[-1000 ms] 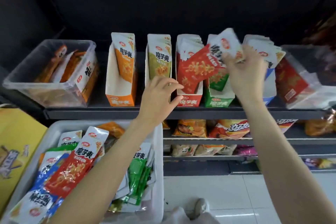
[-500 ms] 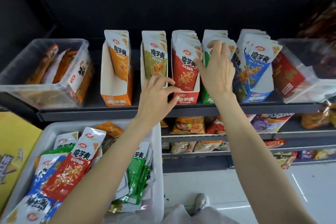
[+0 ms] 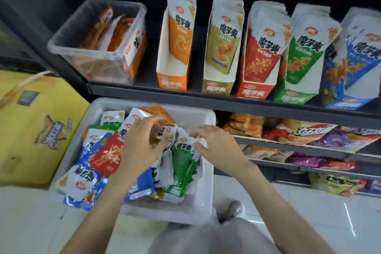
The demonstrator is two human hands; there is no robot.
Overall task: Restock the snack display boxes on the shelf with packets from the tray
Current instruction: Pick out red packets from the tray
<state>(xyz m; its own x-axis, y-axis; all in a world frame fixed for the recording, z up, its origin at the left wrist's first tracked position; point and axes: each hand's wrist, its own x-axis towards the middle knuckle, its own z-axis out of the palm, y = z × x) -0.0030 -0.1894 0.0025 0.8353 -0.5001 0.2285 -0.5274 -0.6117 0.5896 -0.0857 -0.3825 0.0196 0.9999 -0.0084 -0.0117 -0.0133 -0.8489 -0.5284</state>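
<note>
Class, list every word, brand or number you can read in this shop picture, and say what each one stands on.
"魔芋爽": on the packets in the orange box, olive box, red box, green box and blue box, and on the box fronts.
"魔芋爽": green packet in the tray.
Red oval logos, small print, yellow bag, lower-shelf bags: too blurred.

Mixed packets [image 3: 107,153] heaped in the white tray [image 3: 207,173] below five display boxes [image 3: 258,55].

Glossy foil packets [image 3: 181,163]; white plastic tray [image 3: 208,171]; matt cardboard display boxes [image 3: 172,83].
</note>
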